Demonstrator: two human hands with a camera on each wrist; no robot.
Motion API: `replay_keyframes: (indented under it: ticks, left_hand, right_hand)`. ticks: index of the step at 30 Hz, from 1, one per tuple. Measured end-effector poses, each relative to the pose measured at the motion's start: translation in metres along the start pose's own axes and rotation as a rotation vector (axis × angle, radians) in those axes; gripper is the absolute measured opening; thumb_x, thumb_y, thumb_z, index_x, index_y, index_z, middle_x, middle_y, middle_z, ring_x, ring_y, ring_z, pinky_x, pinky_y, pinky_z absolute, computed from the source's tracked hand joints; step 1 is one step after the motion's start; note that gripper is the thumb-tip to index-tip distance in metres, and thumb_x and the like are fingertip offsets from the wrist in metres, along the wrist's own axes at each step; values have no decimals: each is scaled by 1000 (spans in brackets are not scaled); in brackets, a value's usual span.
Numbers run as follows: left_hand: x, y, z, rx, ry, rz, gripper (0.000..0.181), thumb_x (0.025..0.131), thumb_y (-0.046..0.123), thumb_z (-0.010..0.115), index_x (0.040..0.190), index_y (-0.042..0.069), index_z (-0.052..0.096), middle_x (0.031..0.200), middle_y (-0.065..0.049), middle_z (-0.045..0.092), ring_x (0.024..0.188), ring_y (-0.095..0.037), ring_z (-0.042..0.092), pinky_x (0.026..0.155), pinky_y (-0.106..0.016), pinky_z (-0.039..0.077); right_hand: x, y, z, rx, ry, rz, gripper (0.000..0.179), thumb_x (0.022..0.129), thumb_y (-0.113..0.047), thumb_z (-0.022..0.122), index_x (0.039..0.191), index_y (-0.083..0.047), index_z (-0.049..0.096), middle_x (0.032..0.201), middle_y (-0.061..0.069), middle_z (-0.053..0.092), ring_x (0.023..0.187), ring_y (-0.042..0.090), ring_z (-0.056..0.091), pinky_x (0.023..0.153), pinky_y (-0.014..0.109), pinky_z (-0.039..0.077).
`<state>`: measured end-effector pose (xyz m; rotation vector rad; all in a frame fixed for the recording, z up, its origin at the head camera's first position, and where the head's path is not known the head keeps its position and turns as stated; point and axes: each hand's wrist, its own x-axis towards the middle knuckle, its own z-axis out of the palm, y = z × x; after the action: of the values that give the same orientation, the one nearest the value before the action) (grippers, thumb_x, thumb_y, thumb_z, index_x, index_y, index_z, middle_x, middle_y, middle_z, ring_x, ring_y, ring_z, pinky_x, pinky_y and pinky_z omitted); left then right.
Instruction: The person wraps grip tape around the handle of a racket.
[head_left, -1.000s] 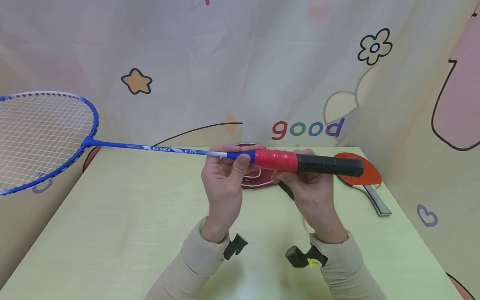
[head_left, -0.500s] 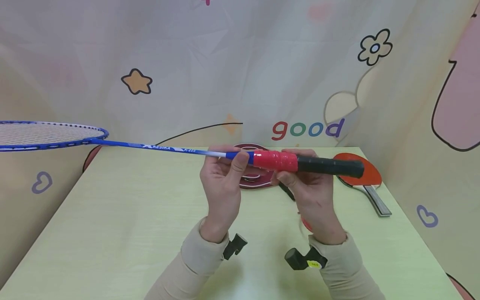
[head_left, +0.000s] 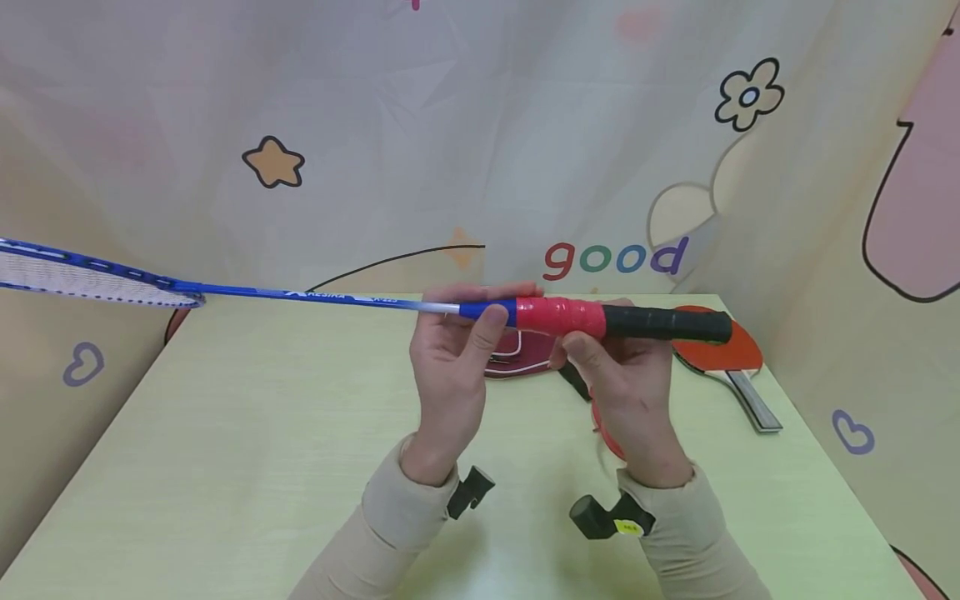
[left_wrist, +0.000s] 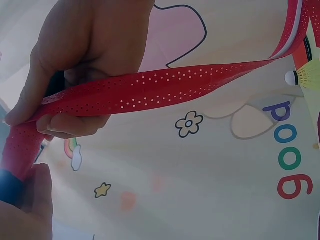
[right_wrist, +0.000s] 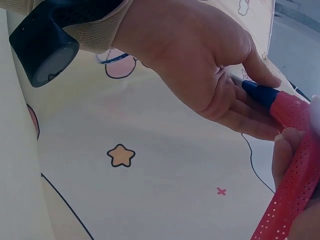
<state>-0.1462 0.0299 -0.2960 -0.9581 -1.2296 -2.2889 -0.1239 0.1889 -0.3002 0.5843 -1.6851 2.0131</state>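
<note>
A blue badminton racket (head_left: 330,297) lies level across the head view, its head cut off at the left edge and seen nearly edge-on. My left hand (head_left: 450,375) holds it at the blue cone above the grip, thumb in front. Red perforated grip tape (left_wrist: 165,90) covers the upper handle, while the lower handle (head_left: 667,325) shows black. At the lower end of the red wrap, my right hand (head_left: 633,392) pinches the tape between thumb and fingers. From there a loose strip runs off, as the left wrist view shows.
An orange-red table tennis paddle (head_left: 720,346) lies on the pale table (head_left: 247,467) at the right. Behind the hands is a maroon case-like item (head_left: 525,358), partly hidden. The left wrist view shows a yellow shuttlecock (left_wrist: 306,76). Printed cloth (head_left: 480,125) hangs behind the table.
The racket has turned about its long axis, its head going from face-on to edge-on and slightly past. Both hands and the handle have shifted slightly right.
</note>
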Motion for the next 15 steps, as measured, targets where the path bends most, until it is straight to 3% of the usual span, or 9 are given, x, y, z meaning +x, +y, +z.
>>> replay_keyframes:
  ticks: [3, 9, 15]
  left_hand:
    - [1, 0, 0, -34, -24, 4, 23, 99, 19, 58, 116, 9, 48, 116, -6, 69, 113, -34, 62, 99, -52, 46]
    - [-1, -2, -1, -80, -25, -28, 21, 98, 10, 57, 116, 10, 46, 117, -8, 68, 113, -33, 62, 99, -48, 47]
    - [-1, -2, -1, 7, -14, -3, 26, 99, 12, 57, 117, 1, 43, 119, -30, 61, 113, -38, 60, 99, -46, 47]
  right_hand:
    - [0, 0, 0, 14, 4, 13, 25, 90, -13, 70, 111, -9, 57, 88, 9, 68, 76, 24, 68, 90, 40, 54]
    - [0, 0, 0, 21, 16, 22, 25, 91, -18, 70, 109, -7, 56, 86, 9, 68, 77, 23, 68, 92, 40, 53]
    - [1, 0, -2, -15, 10, 36, 25, 91, -15, 69, 110, -7, 56, 88, 9, 68, 77, 23, 68, 92, 39, 53]
